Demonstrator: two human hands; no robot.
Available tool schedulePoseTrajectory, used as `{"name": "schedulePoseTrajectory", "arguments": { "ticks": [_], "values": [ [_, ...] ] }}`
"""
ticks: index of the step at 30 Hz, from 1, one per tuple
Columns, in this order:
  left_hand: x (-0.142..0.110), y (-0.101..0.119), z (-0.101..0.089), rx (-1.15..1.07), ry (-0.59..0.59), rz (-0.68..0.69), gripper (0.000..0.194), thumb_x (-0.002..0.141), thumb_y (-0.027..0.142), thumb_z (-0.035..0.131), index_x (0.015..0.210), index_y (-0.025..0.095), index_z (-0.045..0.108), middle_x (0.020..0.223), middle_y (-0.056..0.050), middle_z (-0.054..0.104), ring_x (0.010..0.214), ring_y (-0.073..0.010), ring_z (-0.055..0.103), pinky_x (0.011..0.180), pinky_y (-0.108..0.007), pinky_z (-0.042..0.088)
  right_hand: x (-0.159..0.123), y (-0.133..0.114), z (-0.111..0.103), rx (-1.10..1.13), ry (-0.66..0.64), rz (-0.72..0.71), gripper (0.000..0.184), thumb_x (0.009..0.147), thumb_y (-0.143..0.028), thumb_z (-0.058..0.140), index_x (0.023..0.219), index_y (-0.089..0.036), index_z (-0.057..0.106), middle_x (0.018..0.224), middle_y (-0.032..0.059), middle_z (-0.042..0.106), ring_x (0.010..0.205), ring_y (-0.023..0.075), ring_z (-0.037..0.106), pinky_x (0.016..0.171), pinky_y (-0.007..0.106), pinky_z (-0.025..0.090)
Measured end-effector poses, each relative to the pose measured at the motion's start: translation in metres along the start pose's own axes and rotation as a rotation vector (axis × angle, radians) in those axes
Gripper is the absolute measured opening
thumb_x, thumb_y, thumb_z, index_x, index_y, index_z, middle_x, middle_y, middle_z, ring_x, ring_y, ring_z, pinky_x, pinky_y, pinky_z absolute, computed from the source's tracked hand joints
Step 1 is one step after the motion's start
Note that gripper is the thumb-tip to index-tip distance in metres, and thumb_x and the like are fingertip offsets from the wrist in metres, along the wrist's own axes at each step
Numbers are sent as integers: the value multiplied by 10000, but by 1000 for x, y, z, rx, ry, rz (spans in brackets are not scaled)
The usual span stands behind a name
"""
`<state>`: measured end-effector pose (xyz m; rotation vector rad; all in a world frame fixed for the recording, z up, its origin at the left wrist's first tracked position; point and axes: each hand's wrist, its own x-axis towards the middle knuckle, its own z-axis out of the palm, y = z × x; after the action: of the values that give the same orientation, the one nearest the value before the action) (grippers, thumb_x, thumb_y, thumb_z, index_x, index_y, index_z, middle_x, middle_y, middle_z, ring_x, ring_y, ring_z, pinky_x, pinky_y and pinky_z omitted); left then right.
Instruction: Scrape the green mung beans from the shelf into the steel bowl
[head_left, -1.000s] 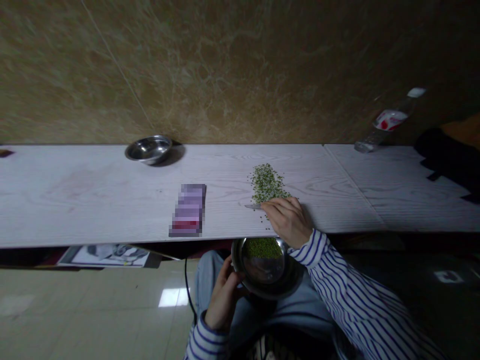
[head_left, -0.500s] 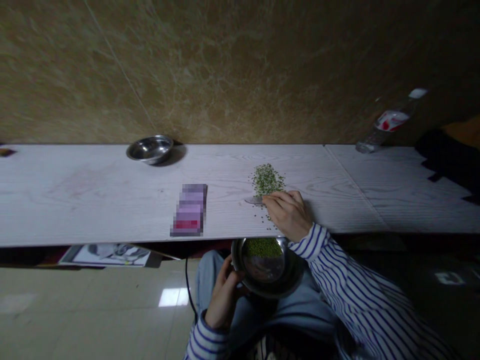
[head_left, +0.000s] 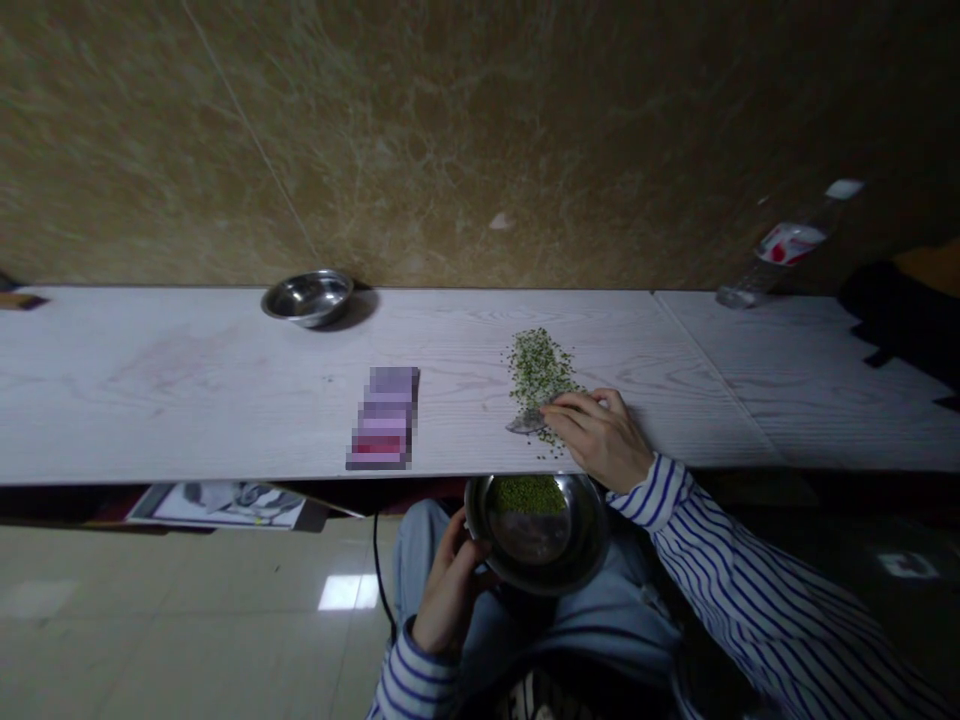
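My left hand (head_left: 453,580) grips the left rim of a steel bowl (head_left: 581,560), which is held over my lap just under the table's front edge. Green mung beans (head_left: 531,493) lie gathered at the bowl's far side. On the tabletop more mung beans (head_left: 541,362) are spread in a loose patch. My right hand (head_left: 600,435) is at the near side of this patch, fingers closed on a thin, greyish, see-through flat piece (head_left: 525,422). Its pointed end sticks out to the left, low against the table among the beans. The part inside my fingers is hidden.
A phone-sized blurred purple object (head_left: 384,418) lies left of the beans. Another steel bowl (head_left: 307,300) stands by the wall (head_left: 420,150). At the right are a plastic bottle (head_left: 784,245) and a dark bag-like item (head_left: 892,310). Printed sheets (head_left: 225,503) show below the table (head_left: 187,400).
My right hand moved slightly away from me over the beans, then drew back nearer the front edge with the flat piece. My left hand and the bowl stay almost in place.
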<state>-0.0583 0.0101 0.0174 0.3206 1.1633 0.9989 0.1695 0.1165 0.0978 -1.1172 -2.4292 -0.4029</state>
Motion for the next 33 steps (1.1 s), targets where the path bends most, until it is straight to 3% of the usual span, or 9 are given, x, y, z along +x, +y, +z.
{"name": "schedulePoseTrajectory", "arguments": {
  "ticks": [10, 22, 27, 33],
  "values": [
    [-7, 2, 4, -13, 12, 30, 538, 654, 264, 702, 1185, 215, 626, 1081, -73, 686, 844, -215, 640, 609, -300, 524, 4, -7, 11, 17, 27, 7, 205, 924, -50, 536, 1037, -178, 650, 1052, 33, 774, 1022, 190, 629, 872, 391, 314],
    [-3, -1, 3, -35, -12, 15, 581, 629, 259, 735, 1197, 206, 625, 1013, -48, 680, 827, -195, 624, 635, -301, 534, -33, -14, -21, 33, 34, -20, 176, 970, -90, 502, 1044, -180, 633, 1101, 33, 764, 1055, 201, 651, 913, 403, 337],
    [-3, -2, 3, -21, -13, 20, 626, 626, 266, 743, 1233, 199, 607, 1110, -83, 676, 870, -219, 631, 624, -310, 538, -47, -15, -31, 14, 73, 87, 174, 951, -78, 528, 1048, -182, 629, 1088, 48, 763, 1018, 193, 672, 896, 381, 370],
    [-3, -3, 2, 4, -23, 1, 607, 645, 282, 734, 1231, 199, 600, 1054, -79, 691, 879, -236, 641, 627, -318, 538, -59, -25, -35, -31, 104, 180, 207, 923, -62, 563, 1102, -146, 626, 990, 66, 767, 933, 193, 678, 794, 343, 412]
  ]
}}
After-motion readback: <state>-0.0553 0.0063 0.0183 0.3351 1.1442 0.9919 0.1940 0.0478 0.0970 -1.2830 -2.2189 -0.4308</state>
